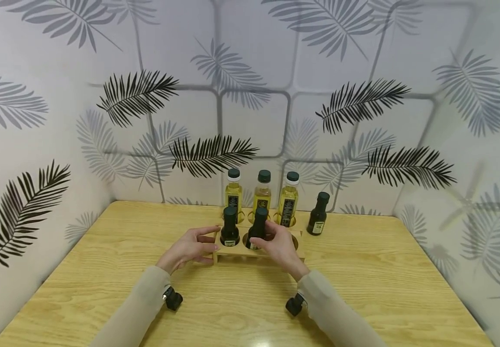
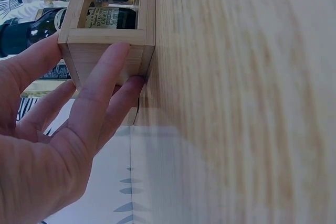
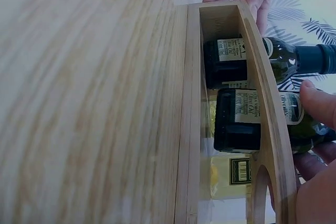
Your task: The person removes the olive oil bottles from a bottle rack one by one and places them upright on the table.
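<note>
While left hand (image 1: 191, 246) wide against grained wooden rack (image 1: 238, 251), right hand (image 1: 281, 246) snug round dark glass bottle (image 1: 259, 225)

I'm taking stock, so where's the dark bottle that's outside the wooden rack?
In the head view, the dark bottle stands on the table, right of the wooden rack; its nearest neighbour is the rightmost yellow bottle.

Table (image 1: 232, 299): yellowish wood grain | wall (image 1: 180, 53): pale (grey fronds (image 1: 221, 65), 5 black fronds (image 1: 141, 94))

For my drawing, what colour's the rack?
The rack is light tan, clearest in the left wrist view.
</note>
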`<action>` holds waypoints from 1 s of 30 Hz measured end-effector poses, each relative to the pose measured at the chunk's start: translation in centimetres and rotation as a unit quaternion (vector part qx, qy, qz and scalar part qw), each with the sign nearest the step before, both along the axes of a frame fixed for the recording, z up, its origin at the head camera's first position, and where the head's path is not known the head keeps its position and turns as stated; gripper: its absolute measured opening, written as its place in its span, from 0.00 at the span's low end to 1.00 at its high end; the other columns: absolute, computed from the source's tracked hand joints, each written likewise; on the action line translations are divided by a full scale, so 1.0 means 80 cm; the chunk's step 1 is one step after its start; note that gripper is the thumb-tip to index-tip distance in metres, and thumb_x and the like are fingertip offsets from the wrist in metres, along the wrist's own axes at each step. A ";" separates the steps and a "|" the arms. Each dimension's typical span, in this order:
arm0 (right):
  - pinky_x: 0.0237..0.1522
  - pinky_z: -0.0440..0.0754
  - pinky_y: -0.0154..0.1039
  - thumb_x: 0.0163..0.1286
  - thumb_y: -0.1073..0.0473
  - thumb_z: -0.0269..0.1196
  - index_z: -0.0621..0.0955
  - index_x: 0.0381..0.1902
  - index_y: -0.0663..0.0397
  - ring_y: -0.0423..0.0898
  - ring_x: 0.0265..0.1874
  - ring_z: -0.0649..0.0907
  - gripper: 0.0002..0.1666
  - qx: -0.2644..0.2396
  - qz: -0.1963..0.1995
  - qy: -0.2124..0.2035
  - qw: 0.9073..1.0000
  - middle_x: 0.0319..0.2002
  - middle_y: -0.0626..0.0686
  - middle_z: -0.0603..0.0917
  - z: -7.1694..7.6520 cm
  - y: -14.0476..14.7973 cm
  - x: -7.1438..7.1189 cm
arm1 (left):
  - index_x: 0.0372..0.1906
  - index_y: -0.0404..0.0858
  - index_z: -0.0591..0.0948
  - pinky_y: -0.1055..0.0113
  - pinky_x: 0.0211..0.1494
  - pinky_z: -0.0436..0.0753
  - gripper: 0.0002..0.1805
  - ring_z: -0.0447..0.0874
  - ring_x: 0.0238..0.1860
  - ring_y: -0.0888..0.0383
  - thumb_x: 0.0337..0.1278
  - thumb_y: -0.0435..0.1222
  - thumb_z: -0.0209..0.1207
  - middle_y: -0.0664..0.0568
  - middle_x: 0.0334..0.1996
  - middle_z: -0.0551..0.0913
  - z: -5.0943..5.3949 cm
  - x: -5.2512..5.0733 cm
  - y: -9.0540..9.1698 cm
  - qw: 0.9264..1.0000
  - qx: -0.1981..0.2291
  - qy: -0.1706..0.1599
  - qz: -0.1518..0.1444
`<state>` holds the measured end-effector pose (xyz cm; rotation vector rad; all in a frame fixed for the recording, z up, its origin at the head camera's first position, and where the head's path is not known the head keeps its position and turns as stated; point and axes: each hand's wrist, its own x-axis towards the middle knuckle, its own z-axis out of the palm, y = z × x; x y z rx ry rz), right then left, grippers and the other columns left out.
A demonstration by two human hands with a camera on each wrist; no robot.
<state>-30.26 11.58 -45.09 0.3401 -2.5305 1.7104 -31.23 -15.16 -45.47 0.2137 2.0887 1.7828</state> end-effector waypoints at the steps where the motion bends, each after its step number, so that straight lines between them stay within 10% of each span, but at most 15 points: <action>1: 0.44 0.85 0.43 0.61 0.56 0.72 0.82 0.54 0.50 0.46 0.41 0.84 0.22 -0.001 -0.004 0.003 1.000 0.44 0.52 0.85 -0.001 0.000 0.000 | 0.74 0.45 0.66 0.50 0.47 0.87 0.36 0.81 0.56 0.43 0.62 0.31 0.63 0.30 0.68 0.66 0.000 0.000 0.000 1.000 0.000 -0.002 0.001; 30: 0.56 0.81 0.52 0.59 0.54 0.73 0.76 0.64 0.56 0.54 0.55 0.81 0.36 -0.046 -0.076 0.029 0.996 0.53 0.60 0.83 0.041 0.023 0.004 | 0.74 0.44 0.66 0.50 0.47 0.87 0.35 0.81 0.57 0.42 0.63 0.30 0.62 0.30 0.68 0.66 0.004 0.001 0.002 1.000 0.000 0.000 0.005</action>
